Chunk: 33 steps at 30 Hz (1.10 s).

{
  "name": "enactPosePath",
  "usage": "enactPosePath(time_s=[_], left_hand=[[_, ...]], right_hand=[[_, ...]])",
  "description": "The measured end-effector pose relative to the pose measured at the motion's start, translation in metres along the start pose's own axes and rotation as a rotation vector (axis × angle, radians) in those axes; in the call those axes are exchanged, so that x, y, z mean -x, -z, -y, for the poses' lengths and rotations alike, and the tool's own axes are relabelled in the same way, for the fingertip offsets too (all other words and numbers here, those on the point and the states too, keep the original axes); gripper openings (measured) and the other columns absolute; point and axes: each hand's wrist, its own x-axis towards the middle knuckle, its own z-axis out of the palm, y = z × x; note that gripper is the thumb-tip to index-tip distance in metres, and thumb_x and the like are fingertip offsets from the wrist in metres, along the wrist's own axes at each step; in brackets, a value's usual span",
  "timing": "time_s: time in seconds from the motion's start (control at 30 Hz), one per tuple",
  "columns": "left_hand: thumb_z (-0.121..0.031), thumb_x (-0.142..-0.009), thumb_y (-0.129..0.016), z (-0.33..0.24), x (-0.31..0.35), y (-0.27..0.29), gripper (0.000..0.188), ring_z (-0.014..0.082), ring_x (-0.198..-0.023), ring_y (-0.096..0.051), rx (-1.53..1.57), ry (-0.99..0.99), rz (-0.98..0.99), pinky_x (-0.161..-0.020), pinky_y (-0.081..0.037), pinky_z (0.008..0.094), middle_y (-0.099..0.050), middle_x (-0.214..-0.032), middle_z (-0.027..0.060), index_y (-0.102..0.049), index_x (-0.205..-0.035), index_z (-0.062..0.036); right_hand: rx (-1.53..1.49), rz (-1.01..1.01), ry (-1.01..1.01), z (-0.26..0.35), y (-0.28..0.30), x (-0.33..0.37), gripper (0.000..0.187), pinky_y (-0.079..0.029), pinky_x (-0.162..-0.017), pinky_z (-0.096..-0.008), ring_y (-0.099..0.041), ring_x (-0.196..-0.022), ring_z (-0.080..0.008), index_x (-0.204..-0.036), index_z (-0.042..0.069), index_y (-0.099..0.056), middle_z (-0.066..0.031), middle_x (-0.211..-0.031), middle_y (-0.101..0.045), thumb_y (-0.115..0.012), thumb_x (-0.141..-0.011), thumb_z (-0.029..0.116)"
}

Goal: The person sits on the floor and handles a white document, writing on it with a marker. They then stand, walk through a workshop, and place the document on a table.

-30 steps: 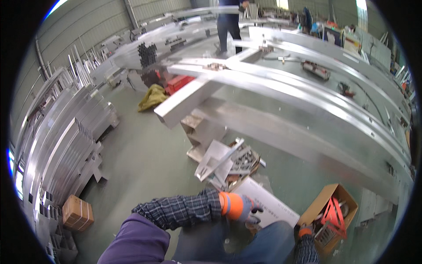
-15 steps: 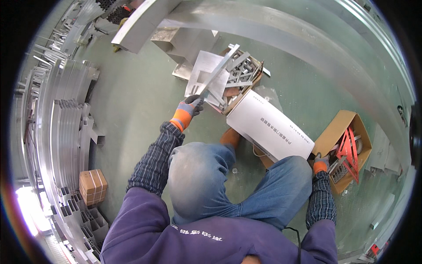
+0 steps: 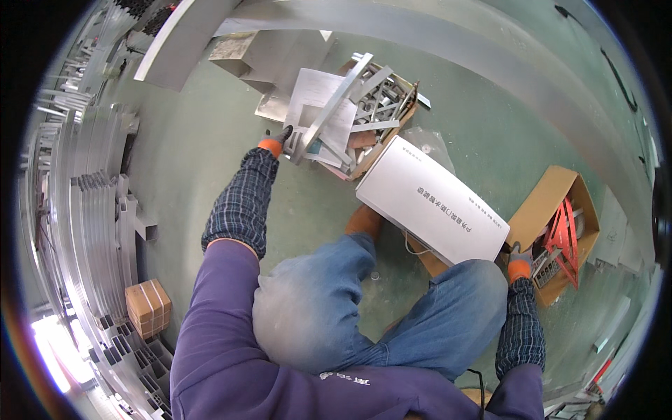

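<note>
My left hand (image 3: 276,143), in an orange and grey glove, is at the left edge of a paper sheet (image 3: 308,86). Its fingers look apart, with one dark fingertip over the sheet's edge. Just right of it is the near end of a long silver metal bar (image 3: 329,108), which slants across the sheet to a cardboard box (image 3: 402,128) of metal offcuts. My right hand (image 3: 519,263), gloved alike, is between a long white carton (image 3: 434,199) and an open cardboard box (image 3: 539,204). Its fingers are curled by something dark, partly hidden.
Red tools (image 3: 563,238) lie in the right box. A big curved metal beam (image 3: 448,42) arches across the far side. Stacked aluminium profiles (image 3: 98,238) line the left, beside a strapped brown carton (image 3: 148,308). Hollow metal sections (image 3: 283,59) stand beyond the sheet.
My left hand has come off the metal bar and moved left and forward to the paper's edge. The bar now rests across the sheet. My right hand keeps its place beside the boxes.
</note>
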Motion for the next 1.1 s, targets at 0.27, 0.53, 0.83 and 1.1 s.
enactPosePath(time_s=[0.27, 0.53, 0.83, 1.1], left_hand=[[-0.056, -0.085, -0.061, -0.079, 0.029, 0.005, 0.066, 0.0299, -0.101, -0.065, 0.016, -0.319, 0.404, -0.088, -0.049, 0.0384, -0.068, -0.113, 0.0181, -0.062, -0.123, -0.0017], [-0.041, -0.089, -0.059, -0.144, 0.126, 0.06, 0.044, 0.0355, -0.109, -0.063, -0.129, -0.425, -0.251, -0.092, -0.049, 0.0395, -0.068, -0.114, 0.018, -0.068, -0.114, -0.006], [-0.023, -0.09, -0.064, -0.067, 0.186, 0.13, 0.03, 0.0243, -0.09, -0.067, 0.522, -0.351, -0.117, -0.079, -0.051, 0.0326, -0.071, -0.1, 0.0157, -0.066, -0.11, -0.0006], [-0.011, -0.084, -0.067, -0.09, 0.312, 0.164, 0.039, 0.0277, -0.096, -0.065, 0.255, -0.643, -0.015, -0.085, -0.052, 0.0362, -0.068, -0.107, 0.0178, -0.062, -0.121, 0.0005]], right_hand=[[0.067, -0.037, -0.094, -0.011, 0.008, 0.0, 0.053, -0.048, -0.091, -0.0435, -0.06, -0.11, -0.0393, -0.127, -0.003, -0.054, -0.0222, -0.12, -0.064, -0.062, -0.09, 0.033], [0.154, -0.036, -0.142, 0.006, 0.02, 0.008, 0.052, -0.047, -0.092, -0.0441, -0.059, -0.111, -0.0406, -0.128, 0.001, -0.055, -0.0224, -0.12, -0.064, -0.061, -0.09, 0.036], [0.114, -0.001, -0.072, 0.006, 0.014, 0.008, 0.06, -0.047, -0.094, -0.0436, -0.06, -0.111, -0.0394, -0.134, 0.0, -0.048, -0.0218, -0.121, -0.063, -0.059, -0.088, 0.038], [0.163, 0.013, -0.148, -0.019, 0.008, 0.002, 0.057, -0.048, -0.092, -0.0464, -0.062, -0.108, -0.0395, -0.125, 0.001, -0.057, -0.0218, -0.12, -0.064, -0.054, -0.089, 0.045]])
